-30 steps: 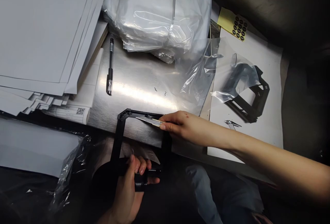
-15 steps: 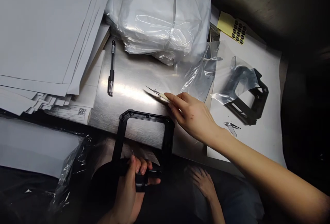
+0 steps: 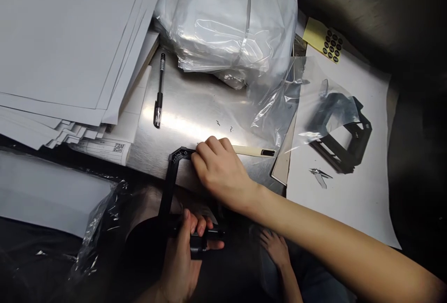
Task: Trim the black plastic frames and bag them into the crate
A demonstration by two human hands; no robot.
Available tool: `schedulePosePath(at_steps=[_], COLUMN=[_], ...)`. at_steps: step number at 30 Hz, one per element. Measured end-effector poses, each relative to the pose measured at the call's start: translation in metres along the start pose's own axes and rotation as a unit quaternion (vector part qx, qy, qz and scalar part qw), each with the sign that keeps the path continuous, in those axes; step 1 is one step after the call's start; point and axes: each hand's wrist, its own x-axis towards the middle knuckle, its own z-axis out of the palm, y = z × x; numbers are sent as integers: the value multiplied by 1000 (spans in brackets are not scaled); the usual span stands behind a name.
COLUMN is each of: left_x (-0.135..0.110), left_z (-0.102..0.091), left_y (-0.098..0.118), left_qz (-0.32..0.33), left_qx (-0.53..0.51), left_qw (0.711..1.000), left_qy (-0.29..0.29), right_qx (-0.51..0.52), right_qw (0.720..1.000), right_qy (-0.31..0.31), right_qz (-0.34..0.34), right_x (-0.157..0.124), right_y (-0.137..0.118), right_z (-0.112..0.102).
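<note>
My left hand [image 3: 185, 242] is closed around the lower part of a black plastic frame [image 3: 169, 186], which stands up from the table's front edge. My right hand [image 3: 223, 170] is curled at the frame's top bar and covers its right corner. It grips a slim craft knife [image 3: 253, 151] whose cream handle, dark at the end, sticks out to the right. The blade is hidden beneath the fingers. Small black shavings [image 3: 224, 125] lie on the metal table [image 3: 195, 103] just beyond.
A black pen [image 3: 159, 91] lies left, beside stacked white sheets [image 3: 63, 37]. Bundled clear plastic bags [image 3: 226, 19] are at the back. On white paper [image 3: 345, 205] rest another black frame [image 3: 349, 144], partly bagged, and yellow sticker paper [image 3: 316, 30]. Another person's hand, apparently [image 3: 275, 247], shows below.
My right hand has moved left and down onto the frame's top bar, and the knife has turned so its handle points right. Black shavings now lie on the table. My left hand keeps its hold.
</note>
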Motion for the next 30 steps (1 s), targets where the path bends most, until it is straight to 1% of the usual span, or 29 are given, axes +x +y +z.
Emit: schedulePosePath(at_steps=[4,7,8,9,10,11,12,13,14,15,16,18,19,21,23,25,27,30], left_x=[1,0,0,0,-1,-1,-1,-1,-1,-2,-2,-2,-2,-1,0,1,1,1], left_z=[0,0,0,-1,-1,-2,-2,-3,-3,-3,-3,-3,-2,-1,-1,-2,-2,-2], left_y=[0,-1,-1,-1,-1,-1,-1,0,0,0,0,0,0,-1,-1,-1,-1,-1], left_qz=[3,5,5,4,3,4,4,6,7,10,11,12,13,8,5,9,11,8], left_qx=[3,4,5,6,7,5,2,1,3,5,7,8,7,7,7,0,-4,-5], left_qw=[1000,1000,1000,1000,1000,1000,1000,1000,1000,1000,1000,1000,1000,1000,1000,1000,1000,1000], left_qy=[-8,-6,-6,-6,-6,-7,-8,-10,-13,-15,-17,-18,-16,-9,-5,-6,-5,-4], right_qx=[-33,-34,-16,26,96,189,288,373,429,447,428,317,251,141,84,53,24,-4], right_qw=[999,999,1000,1000,995,980,953,918,890,881,891,941,962,985,993,996,997,996], right_qy=[4,-13,-13,-7,5,25,50,75,83,72,49,-17,-42,-47,-42,-48,-63,-84], right_qz=[-29,-26,-15,2,23,50,79,108,129,140,141,118,102,82,69,58,46,23], right_x=[5,8,8,9,9,8,6,3,0,-4,-9,-17,-19,-20,-17,-10,-3,6], right_y=[-7,-10,-10,-10,-9,-7,-5,-1,2,6,9,13,13,11,8,4,1,-2], right_z=[-1,4,4,2,-3,-10,-18,-28,-37,-44,-48,-45,-39,-22,-6,2,2,-6])
